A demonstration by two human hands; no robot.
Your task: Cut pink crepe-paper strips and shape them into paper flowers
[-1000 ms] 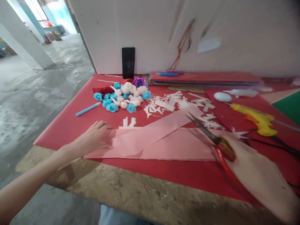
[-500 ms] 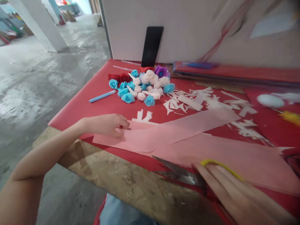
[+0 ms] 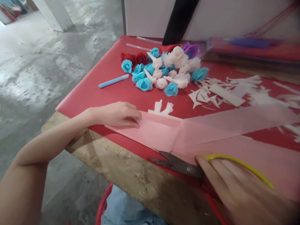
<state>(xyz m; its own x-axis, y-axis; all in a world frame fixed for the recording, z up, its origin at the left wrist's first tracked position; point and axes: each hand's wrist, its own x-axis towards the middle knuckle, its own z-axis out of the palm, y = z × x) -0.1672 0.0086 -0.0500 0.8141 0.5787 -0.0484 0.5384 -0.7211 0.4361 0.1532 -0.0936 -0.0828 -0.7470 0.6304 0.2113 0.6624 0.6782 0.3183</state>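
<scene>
So my left hand (image 3: 117,115) is down on the left end of this long pink paper (image 3: 161,134), fingers curled, and I honestly can't tell if I'm pinching it or just pressing it to the table. The paper looks super light and floppy, probably creases or tears easy, so I'd hold it flat by that end with soft fingertips. It lies right along the near side of the table, and the bare wood edge (image 3: 131,170) is just below it, so not much room toward me. Behind it there's a gap of red cover, then the paper flowers (image 3: 161,82), which I'd guess squash easily. Next come the scissors (image 3: 187,167), stiff metal, blades parted by the paper's near edge, can't tell if touching. White scraps (image 3: 226,93) crowd the far side, and my right hand (image 3: 236,184) is wrapped round the scissor handles, right above the paper's lower layer
</scene>
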